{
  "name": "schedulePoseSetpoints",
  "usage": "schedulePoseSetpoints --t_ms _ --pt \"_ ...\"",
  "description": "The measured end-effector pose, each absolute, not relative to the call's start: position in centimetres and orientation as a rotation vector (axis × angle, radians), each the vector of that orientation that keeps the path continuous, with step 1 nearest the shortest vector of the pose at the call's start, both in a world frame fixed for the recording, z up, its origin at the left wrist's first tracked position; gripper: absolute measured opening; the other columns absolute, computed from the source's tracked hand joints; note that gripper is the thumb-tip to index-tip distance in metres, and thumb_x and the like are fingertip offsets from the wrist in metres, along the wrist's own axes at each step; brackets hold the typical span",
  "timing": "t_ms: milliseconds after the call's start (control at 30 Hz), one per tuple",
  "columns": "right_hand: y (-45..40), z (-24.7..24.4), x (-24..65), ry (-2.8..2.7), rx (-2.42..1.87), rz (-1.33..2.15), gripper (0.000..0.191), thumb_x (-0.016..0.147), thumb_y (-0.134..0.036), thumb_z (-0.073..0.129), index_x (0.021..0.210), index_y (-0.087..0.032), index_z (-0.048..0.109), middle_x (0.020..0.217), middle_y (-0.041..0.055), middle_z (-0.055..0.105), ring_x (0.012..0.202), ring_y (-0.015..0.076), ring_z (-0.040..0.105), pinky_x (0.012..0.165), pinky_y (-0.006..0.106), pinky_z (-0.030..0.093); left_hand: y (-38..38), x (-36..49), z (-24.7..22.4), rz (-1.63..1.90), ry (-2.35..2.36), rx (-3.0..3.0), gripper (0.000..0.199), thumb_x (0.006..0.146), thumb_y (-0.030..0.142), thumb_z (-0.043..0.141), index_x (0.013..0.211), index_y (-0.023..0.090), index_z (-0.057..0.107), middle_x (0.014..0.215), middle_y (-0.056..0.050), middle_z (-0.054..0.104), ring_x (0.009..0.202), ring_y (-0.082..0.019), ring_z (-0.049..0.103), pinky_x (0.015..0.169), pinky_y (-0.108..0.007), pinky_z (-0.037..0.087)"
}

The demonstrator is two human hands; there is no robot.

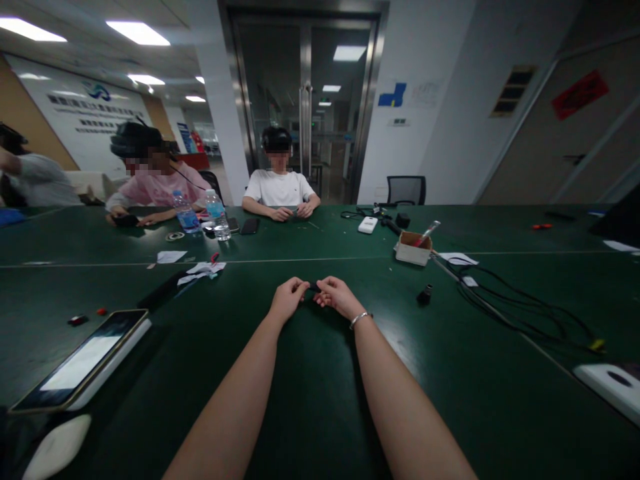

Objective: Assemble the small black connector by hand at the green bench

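A small black object (314, 287) is held between my two hands above the green table (310, 373), near the middle of the view. My left hand (290, 297) pinches its left end between thumb and fingers. On the other end, my right hand (337, 296) has its fingertips closed, with a silver bracelet (361, 320) at the wrist. The object is mostly covered by the fingers, and its shape is too small to make out. To the right of my hands lies a small dark piece (425, 295) on the tabletop.
A phone (90, 360) rests on a white box at the left. Across the table are two water bottles (217, 215), a small open box (413, 249) and a seated person in white (279, 190). Black cables (520, 313) lie at the right.
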State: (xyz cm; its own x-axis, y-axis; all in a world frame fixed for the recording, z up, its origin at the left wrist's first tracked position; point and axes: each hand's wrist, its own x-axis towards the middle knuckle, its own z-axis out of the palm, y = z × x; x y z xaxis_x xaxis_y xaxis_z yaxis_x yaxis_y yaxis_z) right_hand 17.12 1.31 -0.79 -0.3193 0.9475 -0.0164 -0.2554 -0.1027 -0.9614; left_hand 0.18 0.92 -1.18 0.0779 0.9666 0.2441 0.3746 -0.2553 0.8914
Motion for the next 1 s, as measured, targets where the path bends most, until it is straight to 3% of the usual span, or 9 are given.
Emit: schedulePoseSetpoints --t_ms 233,600,800,1000 --pt "1.2 -1.1 17.2 -1.248 -0.784 1.599 0.040 0.064 -0.033 0.078 0.085 -0.017 0.048 0.062 0.0016 0.067 0.054 0.0117 0.064 0.050 0.020 0.049 0.3 -0.1 -0.3 1.026 1.560 1.861 0.054 0.083 0.062 0.035 0.055 0.019 0.054 0.051 0.001 0.052 0.049 -0.013 0.046 0.050 -0.025 0.028" --pt "1.2 -1.3 17.2 -1.461 -0.774 1.488 0.044 0.055 -0.021 0.082 0.083 -0.017 0.049 0.066 -0.0040 0.063 0.054 0.0107 0.063 0.049 0.021 0.051 0.0 0.3 0.6 0.915 1.717 1.835 0.061 0.087 0.059 0.024 0.048 0.020 0.050 0.050 -0.003 0.053 0.050 -0.016 0.048 0.055 -0.027 0.030" --pt "1.2 -1.2 16.9 -1.380 -0.800 1.522 0.041 0.062 -0.029 0.079 0.088 -0.017 0.049 0.065 -0.0002 0.067 0.050 0.0106 0.061 0.047 0.020 0.050 0.1 0.2 0.2 1.007 1.690 1.824 0.060 0.088 0.056 0.021 0.053 0.019 0.052 0.053 -0.002 0.054 0.053 -0.016 0.050 0.054 -0.027 0.029" --pt "1.3 -0.5 16.9 -1.288 -0.873 1.615 0.031 0.084 -0.042 0.059 0.072 -0.016 0.047 0.057 0.0063 0.066 0.045 0.0107 0.060 0.042 0.018 0.047 -0.1 0.6 0.2 1.041 1.636 1.987 0.050 0.091 0.050 0.026 0.065 0.019 0.055 0.063 -0.002 0.056 0.059 -0.015 0.050 0.057 -0.026 0.032"
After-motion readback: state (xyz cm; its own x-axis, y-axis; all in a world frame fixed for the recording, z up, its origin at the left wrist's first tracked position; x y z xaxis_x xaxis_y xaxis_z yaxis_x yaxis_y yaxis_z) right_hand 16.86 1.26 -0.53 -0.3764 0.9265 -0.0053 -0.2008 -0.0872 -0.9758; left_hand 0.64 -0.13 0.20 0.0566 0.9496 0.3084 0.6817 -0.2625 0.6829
